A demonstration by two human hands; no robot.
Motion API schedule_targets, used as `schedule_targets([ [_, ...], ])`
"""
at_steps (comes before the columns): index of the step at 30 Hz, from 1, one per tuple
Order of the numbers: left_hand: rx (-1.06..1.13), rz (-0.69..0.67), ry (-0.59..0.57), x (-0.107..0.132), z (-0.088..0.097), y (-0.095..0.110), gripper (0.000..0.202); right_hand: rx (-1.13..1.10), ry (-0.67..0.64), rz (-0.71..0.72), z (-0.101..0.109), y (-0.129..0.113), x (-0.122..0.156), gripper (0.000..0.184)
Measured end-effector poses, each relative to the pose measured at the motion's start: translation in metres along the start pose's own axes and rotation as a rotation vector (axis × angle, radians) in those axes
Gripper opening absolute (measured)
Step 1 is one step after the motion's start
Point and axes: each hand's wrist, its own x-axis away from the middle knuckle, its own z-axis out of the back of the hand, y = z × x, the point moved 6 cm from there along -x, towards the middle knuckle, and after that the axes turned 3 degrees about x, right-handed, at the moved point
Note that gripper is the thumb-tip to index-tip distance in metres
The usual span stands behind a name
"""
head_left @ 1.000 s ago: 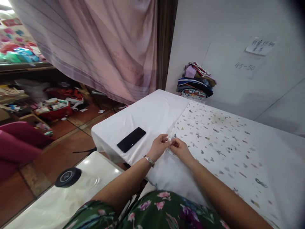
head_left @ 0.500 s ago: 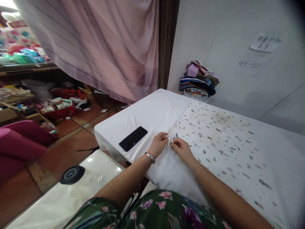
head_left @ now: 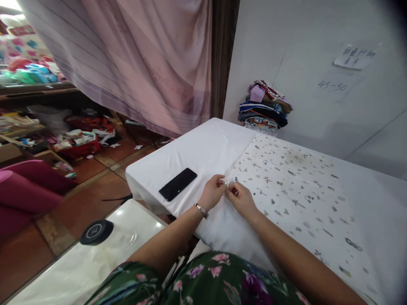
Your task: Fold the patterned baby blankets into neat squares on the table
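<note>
A white cloth with a small scattered print [head_left: 286, 186] lies spread on the white-covered table [head_left: 203, 144]. At its near left corner, my left hand [head_left: 213, 192] pinches the cloth's edge between thumb and fingers. My right hand [head_left: 241, 199] grips the same edge, with its fingertips almost touching those of the left. Most of the pinched fold is hidden behind the fingers. A black smartphone [head_left: 178, 184] rests flat to the left of my left hand.
A round black lidded container [head_left: 96, 232] sits on a cream surface [head_left: 124, 250] at lower left. Folded clothes [head_left: 265, 103] are stacked at the table's far edge by the wall. A pink curtain [head_left: 159, 63] hangs behind, and a red basket [head_left: 76, 144] stands on the floor.
My right hand has shifted slightly left, bringing its fingertips closer to my left hand. The loose bunched edge between the hands now shows less.
</note>
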Motion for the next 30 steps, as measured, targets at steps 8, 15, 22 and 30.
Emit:
schedule_targets([
  [8, 0.137, 0.051, 0.021, 0.004, -0.002, 0.006, 0.028, 0.091, -0.034, -0.01, -0.003, -0.002, -0.001, 0.022],
  [15, 0.247, 0.073, -0.038, 0.006, -0.008, 0.008, 0.032, -0.21, 0.014, -0.114, -0.001, 0.013, -0.002, 0.021],
  [22, 0.264, 0.089, -0.054, 0.008, -0.012, 0.005, 0.034, -0.339, 0.058, -0.158, -0.004, 0.026, -0.001, 0.022],
  [30, 0.304, 0.096, -0.043, 0.006, -0.014, 0.011, 0.036, -0.526, -0.002, -0.173, -0.002, 0.022, -0.002, 0.026],
])
